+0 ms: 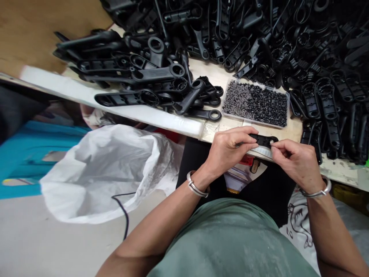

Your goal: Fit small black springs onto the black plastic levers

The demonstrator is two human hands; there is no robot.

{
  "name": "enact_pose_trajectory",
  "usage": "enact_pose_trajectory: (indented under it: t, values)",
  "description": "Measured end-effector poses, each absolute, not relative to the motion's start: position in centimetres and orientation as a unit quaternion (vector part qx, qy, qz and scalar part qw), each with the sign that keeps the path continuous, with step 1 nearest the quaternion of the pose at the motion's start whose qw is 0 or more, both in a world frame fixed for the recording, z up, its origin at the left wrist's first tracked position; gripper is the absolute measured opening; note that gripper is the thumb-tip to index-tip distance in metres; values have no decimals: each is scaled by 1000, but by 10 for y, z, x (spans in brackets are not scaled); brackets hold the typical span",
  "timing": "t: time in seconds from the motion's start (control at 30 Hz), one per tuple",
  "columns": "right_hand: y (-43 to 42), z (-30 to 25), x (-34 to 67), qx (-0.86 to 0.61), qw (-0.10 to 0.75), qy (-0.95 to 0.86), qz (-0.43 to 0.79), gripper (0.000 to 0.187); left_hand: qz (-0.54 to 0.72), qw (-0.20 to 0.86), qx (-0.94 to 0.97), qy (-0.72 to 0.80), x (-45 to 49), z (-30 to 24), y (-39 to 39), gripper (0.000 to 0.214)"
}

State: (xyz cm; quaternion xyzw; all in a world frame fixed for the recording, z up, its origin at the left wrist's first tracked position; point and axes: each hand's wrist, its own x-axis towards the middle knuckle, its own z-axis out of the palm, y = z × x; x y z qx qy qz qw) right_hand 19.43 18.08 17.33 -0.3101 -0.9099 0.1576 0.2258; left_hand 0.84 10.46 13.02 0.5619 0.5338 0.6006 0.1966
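Observation:
My left hand (230,148) is closed around a small black plastic handle part (263,139), held just over the table's front edge (173,121). My right hand (294,159) pinches the right end of that same part with fingertips together; whether it also holds something tiny there I cannot tell. Both wrists wear metal bangles. A clear tray (256,103) just behind the hands holds small silver screws on its left and small black pieces on its right.
A large heap of black plastic handle parts (259,34) covers the table behind and to the right. A white woven sack (106,173) stands open on the floor at left, beside a blue object (31,150). A black cable (122,209) lies across the sack.

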Motion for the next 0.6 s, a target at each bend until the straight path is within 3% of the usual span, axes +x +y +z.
enact_pose_trajectory:
  t: [0.37, 0.6]
  values:
    - [187, 176, 196, -279, 177, -927, 180, 13, 569, 223, 575, 543, 5, 130, 107, 7]
    - [189, 174, 198, -286, 176, -922, 191, 11, 565, 185, 594, 543, 6, 132, 110, 7]
